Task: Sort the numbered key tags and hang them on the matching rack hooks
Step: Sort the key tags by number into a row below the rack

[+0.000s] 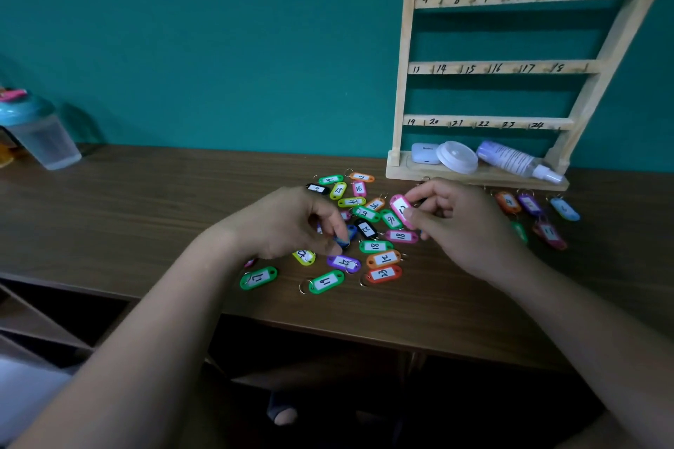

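Several coloured numbered key tags (375,246) lie scattered on the brown table (146,215) in front of me. A wooden rack (503,67) with numbered hooks leans against the teal wall at the right; its visible hooks are bare. My right hand (463,226) pinches a pink tag (400,210) just above the pile. My left hand (288,224) curls over the pile's left side, its fingertips on a blue tag (346,235). A few more tags (529,204) lie to the right, below the rack's base.
On the rack's base shelf sit a small white case (425,153), a white round lid (457,156) and a lying spray bottle (518,160). A clear plastic container with a teal lid (36,131) stands at the far left. The table's front edge runs below the tags.
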The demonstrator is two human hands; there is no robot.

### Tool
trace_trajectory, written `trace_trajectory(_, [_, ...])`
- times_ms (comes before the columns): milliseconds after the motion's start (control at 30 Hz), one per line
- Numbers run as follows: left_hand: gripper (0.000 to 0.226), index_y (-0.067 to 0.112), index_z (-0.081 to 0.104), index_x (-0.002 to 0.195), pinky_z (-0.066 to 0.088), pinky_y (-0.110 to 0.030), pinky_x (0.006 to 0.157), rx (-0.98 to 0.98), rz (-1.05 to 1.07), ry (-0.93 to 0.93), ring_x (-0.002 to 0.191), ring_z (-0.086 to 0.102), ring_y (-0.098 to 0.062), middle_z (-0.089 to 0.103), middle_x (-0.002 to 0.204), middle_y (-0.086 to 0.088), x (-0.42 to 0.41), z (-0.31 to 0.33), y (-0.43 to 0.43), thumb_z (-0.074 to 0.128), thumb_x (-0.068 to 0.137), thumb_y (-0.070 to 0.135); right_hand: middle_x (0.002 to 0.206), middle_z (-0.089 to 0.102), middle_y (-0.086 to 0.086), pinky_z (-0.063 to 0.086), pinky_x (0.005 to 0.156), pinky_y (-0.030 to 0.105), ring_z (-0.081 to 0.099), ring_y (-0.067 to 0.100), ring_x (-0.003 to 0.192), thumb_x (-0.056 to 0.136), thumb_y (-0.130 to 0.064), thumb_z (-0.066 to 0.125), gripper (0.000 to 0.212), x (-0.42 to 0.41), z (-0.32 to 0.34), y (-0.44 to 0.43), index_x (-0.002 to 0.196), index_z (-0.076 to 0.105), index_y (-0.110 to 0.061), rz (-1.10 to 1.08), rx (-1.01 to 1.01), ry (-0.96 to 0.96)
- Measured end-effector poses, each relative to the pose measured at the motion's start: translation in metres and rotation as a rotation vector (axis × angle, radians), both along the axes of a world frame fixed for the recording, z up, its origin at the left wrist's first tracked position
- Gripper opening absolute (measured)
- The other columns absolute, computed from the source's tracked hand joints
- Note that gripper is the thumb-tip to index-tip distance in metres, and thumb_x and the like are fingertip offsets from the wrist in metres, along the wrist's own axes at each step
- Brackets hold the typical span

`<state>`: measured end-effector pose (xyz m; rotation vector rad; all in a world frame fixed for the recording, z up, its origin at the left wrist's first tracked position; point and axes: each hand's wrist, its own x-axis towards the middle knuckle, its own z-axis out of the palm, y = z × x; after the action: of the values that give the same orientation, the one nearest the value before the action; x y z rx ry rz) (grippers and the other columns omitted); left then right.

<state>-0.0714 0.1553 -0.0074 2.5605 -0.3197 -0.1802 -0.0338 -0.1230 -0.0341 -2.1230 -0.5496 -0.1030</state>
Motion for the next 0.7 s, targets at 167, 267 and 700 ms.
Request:
trace_trajectory(167, [0.018, 0.033, 0.081, 0.099, 0.049, -0.022, 0.083, 0.017, -0.071, 0.037, 0.091, 0.068, -0.004, 0.075, 0.096, 0.009, -0.002, -0.004, -0.014, 0.09, 0.083, 0.028, 0.083, 0.077, -0.014, 0.058, 0.083, 0.035, 0.072, 0.001, 0.075, 0.097, -0.025, 0.076, 0.015, -0.001, -0.001, 0.001, 0.112, 0.075, -0.026, 0.007, -0.019, -0.027])
trace_trajectory(267, [0.021, 0.03, 0.08, 0.101, 0.047, -0.014, 0.074, 0.026, -0.117, 0.064, 0.089, 0.068, -0.004, 0.076, 0.094, 0.009, -0.001, -0.007, -0.02, 0.089, 0.084, 0.02, 0.082, 0.077, -0.014, 0.058, 0.082, 0.036, 0.072, 0.002, 0.075, 0.096, -0.024, 0.076, 0.014, 0.001, -0.002, 0.0, 0.11, 0.074, -0.028, 0.006, -0.016, -0.016])
trace_trajectory(700, [0.027, 0.025, 0.072, 0.072, 0.046, -0.027, 0.064, 0.199, 0.076, -0.083, 0.073, 0.064, -0.007, 0.072, 0.076, 0.005, 0.008, -0.017, -0.025, 0.081, 0.088, 0.045, 0.08, 0.076, -0.018, 0.058, 0.084, 0.038, 0.072, 0.0, 0.076, 0.096, -0.025, 0.075, 0.014, -0.003, 0.001, -0.001, 0.11, 0.074, -0.029, 0.004, -0.027, -0.035])
